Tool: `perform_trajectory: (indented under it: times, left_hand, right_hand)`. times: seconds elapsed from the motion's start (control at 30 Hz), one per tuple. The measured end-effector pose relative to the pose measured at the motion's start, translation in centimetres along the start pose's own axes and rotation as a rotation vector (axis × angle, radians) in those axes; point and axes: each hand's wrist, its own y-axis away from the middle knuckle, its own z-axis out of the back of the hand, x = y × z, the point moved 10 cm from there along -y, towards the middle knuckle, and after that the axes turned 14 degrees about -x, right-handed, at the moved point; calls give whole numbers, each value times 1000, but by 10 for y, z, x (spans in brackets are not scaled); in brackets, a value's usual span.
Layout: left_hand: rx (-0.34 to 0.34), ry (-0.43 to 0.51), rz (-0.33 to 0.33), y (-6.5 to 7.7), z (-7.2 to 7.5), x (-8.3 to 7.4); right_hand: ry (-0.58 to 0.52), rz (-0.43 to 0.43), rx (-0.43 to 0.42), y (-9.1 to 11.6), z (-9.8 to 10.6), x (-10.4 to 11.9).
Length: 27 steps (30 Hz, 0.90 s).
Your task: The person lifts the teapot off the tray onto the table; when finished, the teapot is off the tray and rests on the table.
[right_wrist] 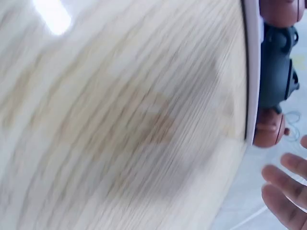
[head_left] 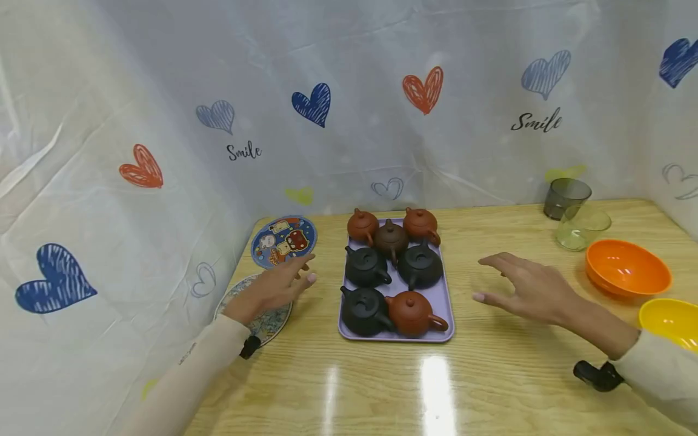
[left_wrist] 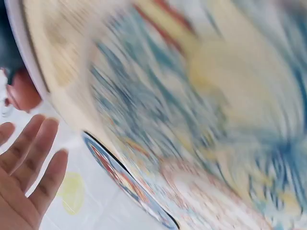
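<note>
A lilac tray sits mid-table with several small teapots on it, some red-brown like the front one, some black like the front-left one. My left hand hovers open to the left of the tray, fingers straight, above a pale patterned round plate and near a blue cartoon plate. My right hand hovers open to the right of the tray, fingers spread, holding nothing. The left wrist view shows straight fingers over the blurred plate. The right wrist view shows fingertips beside the tray edge.
At the back right stand a dark grey tumbler and a clear greenish cup. An orange bowl and a yellow bowl sit at the right edge. A white heart-printed curtain walls the table at back and left.
</note>
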Motion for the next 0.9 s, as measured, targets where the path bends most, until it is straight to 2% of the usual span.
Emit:
perform_trajectory:
  times: [0.13,0.3,0.37,0.57,0.63,0.73,0.9]
  left_hand:
    - [69,199,58,3,-11,-13]
    - [135,398,141,11,-27,-29]
    - [153,483,199,14,-36,-32]
    - [236,783,441,24,-64,-38]
    - [244,822,495,27,-68,-37]
    - [229,850,538,28,-69,-35]
    - [221,866,567,28,-72,-33]
  right_hand:
    - [-137,-56,29,2,-3,7]
    - [-383,-134,100,5,-16,18]
    - [-481,-143,124,6,-21,23]
    - [-717,-139,229,10,-37,37]
    - [-765,-145,264,12,-43,40]
    - [-816,-153,304,15,-51,46]
    - [-877,-159,380,20,-63,56]
